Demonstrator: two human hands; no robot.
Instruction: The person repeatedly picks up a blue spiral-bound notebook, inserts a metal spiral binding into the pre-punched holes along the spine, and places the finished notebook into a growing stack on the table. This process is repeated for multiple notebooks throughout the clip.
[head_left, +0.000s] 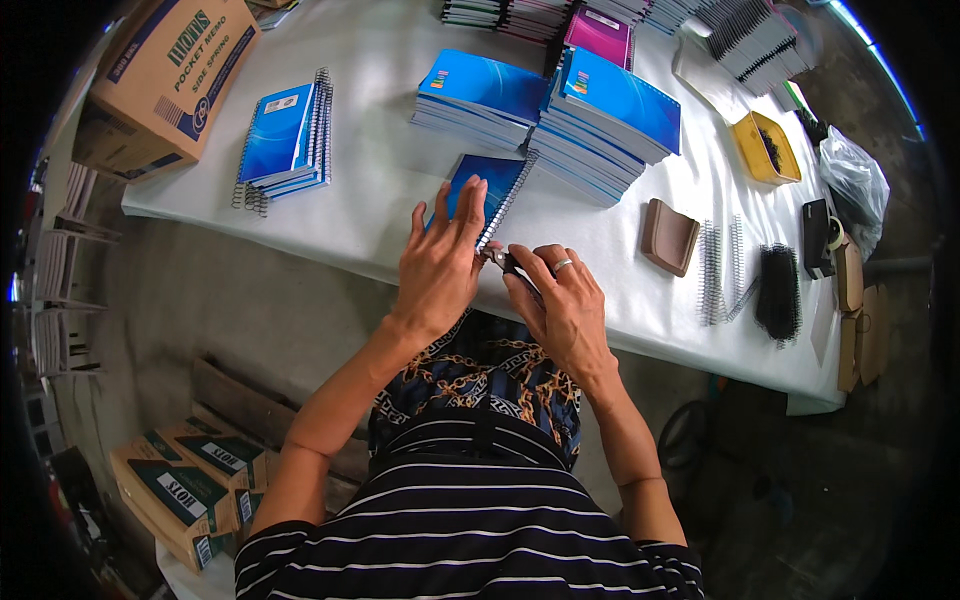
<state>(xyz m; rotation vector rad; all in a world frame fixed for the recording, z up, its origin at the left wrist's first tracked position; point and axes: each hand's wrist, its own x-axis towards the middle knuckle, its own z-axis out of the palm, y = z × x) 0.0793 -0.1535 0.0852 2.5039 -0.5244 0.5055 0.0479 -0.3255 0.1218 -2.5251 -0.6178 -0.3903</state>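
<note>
A blue spiral notebook [470,172] lies at the table's near edge, its silver wire coil [508,205] on the right side. Across its lower part rests my left hand [440,255], fingers stretched out and spread. My right hand [562,300], with a ring on one finger, is closed around small dark-handled pliers [497,257]. The metal jaws of the pliers are at the coil's near end, close to my left hand. My left thumb is mostly hidden. Whether the jaws grip the wire is too small to tell.
Behind the notebook stand stacks of blue books [610,120]. Coiled blue notebooks [285,135] lie left, near a cardboard box [165,85]. To the right are a brown tray [669,237], loose wire coils [712,275], black coils [778,295] and a yellow container [767,147].
</note>
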